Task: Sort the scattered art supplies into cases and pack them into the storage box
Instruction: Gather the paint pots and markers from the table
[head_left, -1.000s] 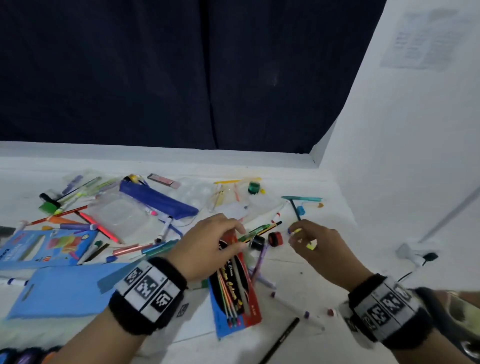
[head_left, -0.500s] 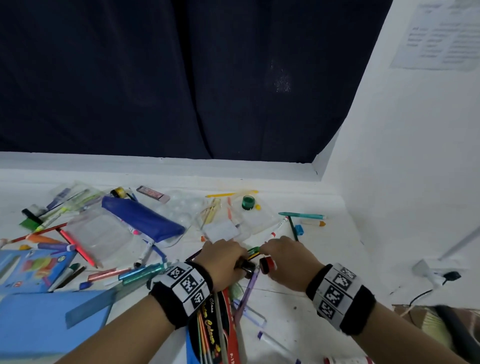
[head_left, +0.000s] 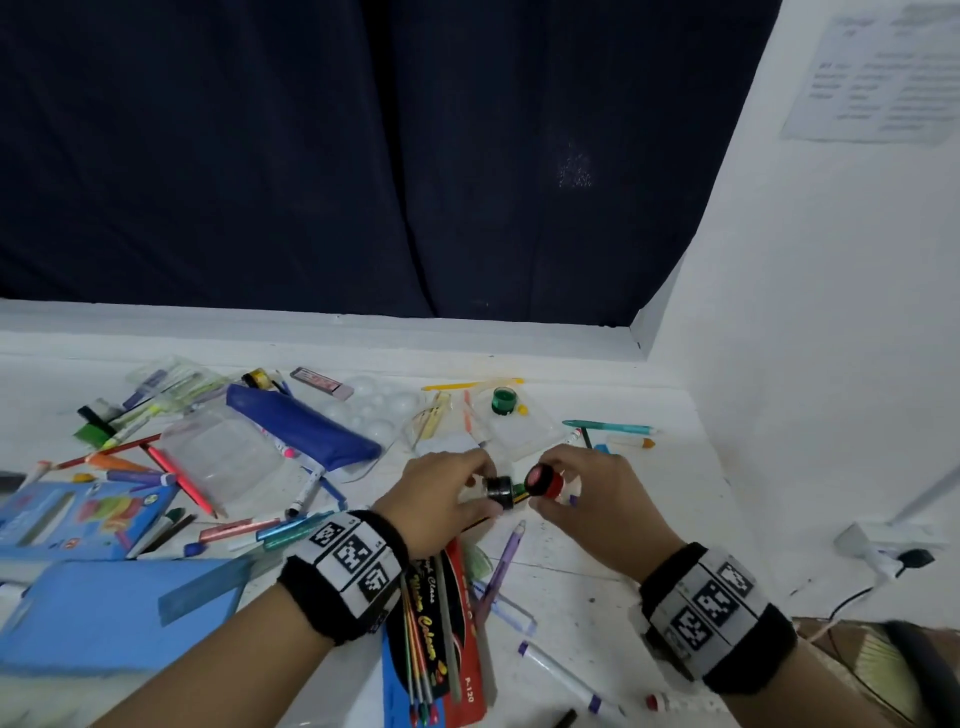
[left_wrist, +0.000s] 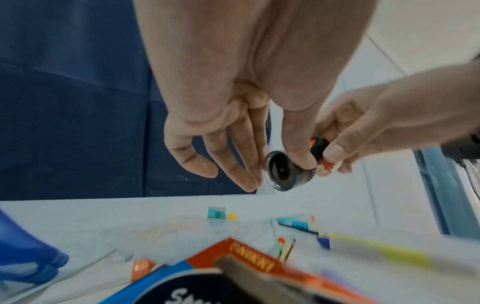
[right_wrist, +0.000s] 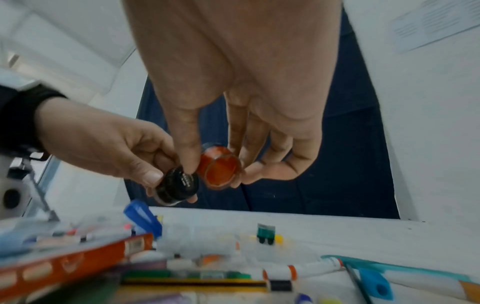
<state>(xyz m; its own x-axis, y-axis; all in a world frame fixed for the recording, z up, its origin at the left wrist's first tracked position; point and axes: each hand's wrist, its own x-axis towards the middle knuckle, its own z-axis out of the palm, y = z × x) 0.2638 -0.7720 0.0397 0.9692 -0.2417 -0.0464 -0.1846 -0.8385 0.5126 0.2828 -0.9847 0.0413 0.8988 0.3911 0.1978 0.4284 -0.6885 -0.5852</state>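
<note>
Both hands are raised above the white table (head_left: 597, 561), side by side. The left hand (head_left: 441, 499) pinches a small black pot (head_left: 500, 488) between thumb and fingertips; its other fingers (left_wrist: 233, 156) hang loosely straight. The right hand (head_left: 587, 506) pinches a small red pot (head_left: 543, 480) the same way, thumb on one side, fingers curled round the other. The two pots sit just beside each other and may be touching, though blur in both wrist views leaves that unclear.

Directly under the left hand, toward 6 o'clock, lies a red and black colour box (head_left: 441, 634) with pencils (head_left: 415, 670) showing in it. A purple pen (head_left: 506, 556) lies at 5 o'clock from the pots. At 12 o'clock from the hands stands a green pot (head_left: 503, 401), with a teal pen (head_left: 608, 427) off at 2 o'clock. A blue pouch (head_left: 301, 428) lies at 10 o'clock, a clear case (head_left: 228, 457) just left of it. Further out at 9 o'clock are scattered markers (head_left: 130, 475) and a blue crayon box (head_left: 78, 512), and at 8 o'clock a blue folder (head_left: 93, 618) with a ruler (head_left: 208, 590) lying on it. A white marker (head_left: 566, 675) lies at 5 o'clock near the right wrist
</note>
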